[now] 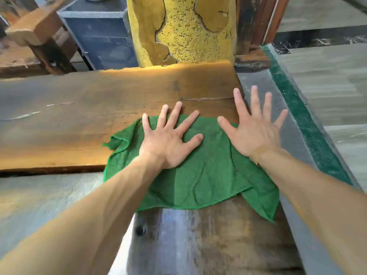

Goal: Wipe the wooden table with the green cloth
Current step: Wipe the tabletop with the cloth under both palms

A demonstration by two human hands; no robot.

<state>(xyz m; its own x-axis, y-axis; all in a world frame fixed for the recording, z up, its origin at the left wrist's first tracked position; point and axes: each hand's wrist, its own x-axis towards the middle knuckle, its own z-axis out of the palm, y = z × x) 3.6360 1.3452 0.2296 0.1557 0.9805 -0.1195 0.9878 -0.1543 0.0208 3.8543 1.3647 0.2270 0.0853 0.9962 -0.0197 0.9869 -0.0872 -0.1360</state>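
The green cloth lies spread out, a little rumpled, at the centre of the frame on the wooden tabletop, its lower part draped over the edge of the brown slab onto a darker, glossier board toward the bottom of the frame. The left hand presses flat on the cloth's upper left part — palm down, fingers splayed wide, gripping nothing. The right hand is open too, fingers spread; its wrist is over the cloth's upper right corner while the fingertips reach past it above the slab's right end and a grey surface beside it. Whether this hand touches anything I cannot tell. A green strip runs down the right side of the frame. At the upper centre stands a yellow speckled slab, with a blue-grey cabinet to its left.
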